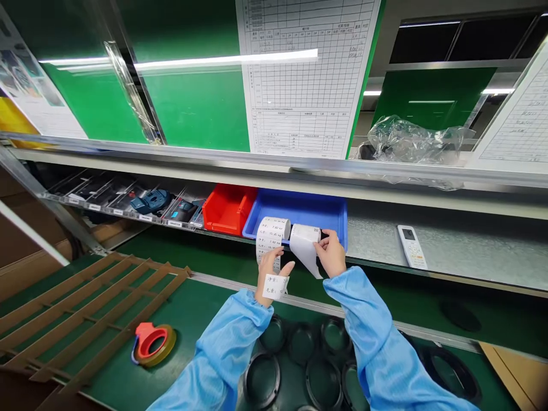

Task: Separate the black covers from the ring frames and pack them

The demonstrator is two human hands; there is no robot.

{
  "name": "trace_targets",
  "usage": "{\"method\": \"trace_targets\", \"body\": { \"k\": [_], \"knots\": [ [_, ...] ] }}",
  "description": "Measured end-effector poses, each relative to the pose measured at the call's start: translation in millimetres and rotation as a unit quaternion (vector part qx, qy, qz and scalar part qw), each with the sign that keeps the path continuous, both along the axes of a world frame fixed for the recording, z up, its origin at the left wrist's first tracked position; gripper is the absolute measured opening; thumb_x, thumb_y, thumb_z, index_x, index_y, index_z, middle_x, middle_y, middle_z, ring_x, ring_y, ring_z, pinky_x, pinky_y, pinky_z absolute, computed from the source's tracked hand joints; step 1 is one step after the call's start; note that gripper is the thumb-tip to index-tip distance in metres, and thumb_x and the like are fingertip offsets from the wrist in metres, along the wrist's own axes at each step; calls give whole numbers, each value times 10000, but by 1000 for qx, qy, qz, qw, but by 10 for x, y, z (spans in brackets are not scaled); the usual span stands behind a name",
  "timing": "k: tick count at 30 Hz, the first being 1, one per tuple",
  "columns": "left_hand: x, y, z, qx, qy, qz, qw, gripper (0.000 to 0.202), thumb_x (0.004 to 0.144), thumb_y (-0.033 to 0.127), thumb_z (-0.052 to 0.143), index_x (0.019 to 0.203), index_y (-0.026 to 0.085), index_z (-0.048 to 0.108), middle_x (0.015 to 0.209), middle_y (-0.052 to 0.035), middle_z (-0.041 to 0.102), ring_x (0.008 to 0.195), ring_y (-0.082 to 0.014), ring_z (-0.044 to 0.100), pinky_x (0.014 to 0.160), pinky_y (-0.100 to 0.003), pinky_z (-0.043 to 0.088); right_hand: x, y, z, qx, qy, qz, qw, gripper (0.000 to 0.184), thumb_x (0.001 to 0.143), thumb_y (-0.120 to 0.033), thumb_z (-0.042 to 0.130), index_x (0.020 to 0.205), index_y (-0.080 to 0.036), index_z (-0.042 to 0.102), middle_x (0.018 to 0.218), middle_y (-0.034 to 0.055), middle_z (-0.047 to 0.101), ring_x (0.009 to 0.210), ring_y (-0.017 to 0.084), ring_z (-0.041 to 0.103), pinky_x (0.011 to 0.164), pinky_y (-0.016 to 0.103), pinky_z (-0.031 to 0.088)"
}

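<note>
Two rolls of white labels rest at the front of a blue tray (299, 201). From the left printed label roll (270, 229), a strip with weight lines hangs over the shelf edge. My left hand (269, 269) is beside that strip, thumb and fingers apart; whether it touches the strip I cannot tell. A small printed label (275, 286) lies across the back of this hand near the wrist. My right hand (331, 254) pinches the edge of the second label roll (305, 242), whose loose end hangs down. Both arms wear light blue sleeves.
A red bin (229, 210) stands left of the tray, and a white remote control (412, 246) lies to the right. Below are several black rings (262, 379), a tape roll in a red dispenser (152, 343) and a cardboard divider (98, 308). Clear plastic (411, 142) sits above.
</note>
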State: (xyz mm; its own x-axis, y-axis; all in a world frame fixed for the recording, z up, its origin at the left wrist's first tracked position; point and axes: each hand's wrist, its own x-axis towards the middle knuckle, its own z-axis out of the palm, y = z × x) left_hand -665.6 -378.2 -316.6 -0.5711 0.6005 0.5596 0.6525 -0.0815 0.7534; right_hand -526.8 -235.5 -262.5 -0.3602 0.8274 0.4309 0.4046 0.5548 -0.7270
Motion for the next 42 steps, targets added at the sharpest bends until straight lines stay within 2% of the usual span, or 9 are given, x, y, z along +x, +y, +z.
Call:
{"method": "trace_targets", "body": {
  "k": [4,8,13,17,21,26,30,37,42],
  "knots": [
    [-22,71,2,6,-15,-6,1000,521,845,526,639,1289,258,588,1155,-113,663,1131,-315,576,1022,-552,417,24,-73,-108,-24,52,13,998,346,799,-344,559,1111,-204,505,725,-20,632,666,215,623,644,333,437],
    [-61,184,-26,-15,-106,-80,991,615,818,579,653,1340,268,559,1267,-131,625,1204,-342,544,1021,-566,428,60,-124,-201,6,29,-7,1000,295,851,-421,533,1061,-215,509,794,5,684,645,202,609,605,316,391],
    [4,289,13,-20,-189,-125,974,576,968,606,371,1410,255,487,1357,-151,573,1283,-295,536,1000,-476,490,-26,-234,-305,10,13,-33,999,355,819,-442,612,1082,-215,541,707,-11,657,595,188,579,527,281,301],
    [48,281,109,-19,-234,-145,961,566,847,565,656,1340,300,568,1418,-133,530,1352,-333,466,1024,-492,472,-22,-278,-426,-48,44,25,998,224,830,-460,594,814,-236,596,575,-23,581,538,179,549,529,279,324],
    [14,278,110,3,-273,-172,947,421,743,489,775,1054,215,703,1145,-122,676,1143,-291,618,984,-462,498,130,-260,-471,-60,104,35,992,296,874,-502,526,787,-228,599,675,7,619,606,184,562,601,299,418],
    [28,270,67,38,-314,-191,929,410,692,458,810,966,188,668,866,-47,688,837,-185,668,857,-376,540,304,-199,-410,-16,119,-19,993,379,898,-570,488,779,-219,567,773,46,626,724,212,573,695,342,451],
    [63,153,30,33,-318,-218,922,382,667,457,832,880,186,665,854,-49,689,801,-170,654,796,-330,535,313,-180,-387,-93,161,30,982,384,912,-605,486,906,-227,556,856,55,682,793,230,640,722,357,484],
    [49,-72,-132,-50,-275,-270,921,371,648,455,844,819,170,680,712,-39,664,662,-160,637,655,-302,528,43,-84,-270,-189,302,112,928,460,761,-494,699,1074,-232,487,833,29,694,791,230,688,759,390,532],
    [-65,-16,7,-60,-176,-220,958,294,701,452,795,739,176,701,849,-85,687,786,-218,660,689,-340,539,-14,-14,-246,-189,298,107,930,422,716,-429,709,1020,-223,502,828,23,683,741,224,685,722,386,530]
  ]
}}
